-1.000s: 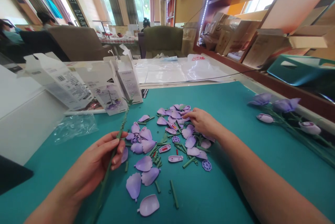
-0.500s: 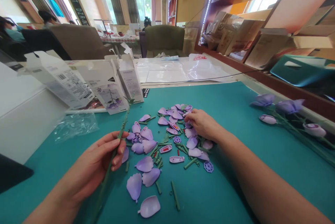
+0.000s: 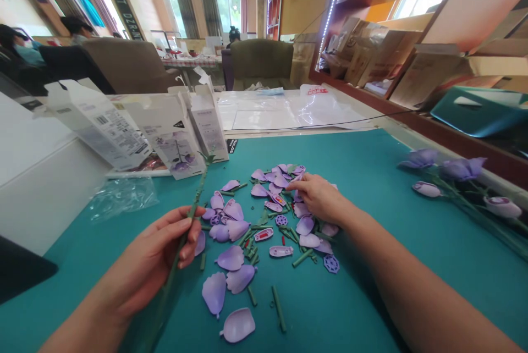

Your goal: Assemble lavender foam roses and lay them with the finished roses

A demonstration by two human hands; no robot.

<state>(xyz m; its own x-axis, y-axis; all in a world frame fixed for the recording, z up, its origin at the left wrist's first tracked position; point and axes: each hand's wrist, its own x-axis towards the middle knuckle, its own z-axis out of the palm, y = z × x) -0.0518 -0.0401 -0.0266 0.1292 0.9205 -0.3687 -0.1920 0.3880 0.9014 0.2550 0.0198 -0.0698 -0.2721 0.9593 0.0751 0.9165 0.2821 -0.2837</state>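
Observation:
My left hand [image 3: 167, 251] is closed round a long green stem [image 3: 198, 191] with small leaves at its tip, held tilted over the mat's left part. My right hand [image 3: 315, 194] reaches into the upper right of a loose pile of purple petals [image 3: 280, 178]; its index finger points left and touches the pile, and whatever lies under the fingers is hidden. Around the pile lie short green tubes [image 3: 279, 309], a purple octagonal ring [image 3: 331, 264], boat-shaped lilac pieces [image 3: 281, 251] and a pale petal [image 3: 238, 325] near the front.
The pieces lie on a green mat [image 3: 363, 160]. Finished purple flowers [image 3: 462, 168] rest at the right edge. Opened white boxes [image 3: 173, 133] and a clear plastic bag [image 3: 124, 196] are at the left. A teal bin [image 3: 478, 111] and cardboard boxes stand at the back right.
My right hand has shifted slightly and its index finger is now stretched further left over the petals. The whole view has moved slightly; my left hand keeps hold of the stem.

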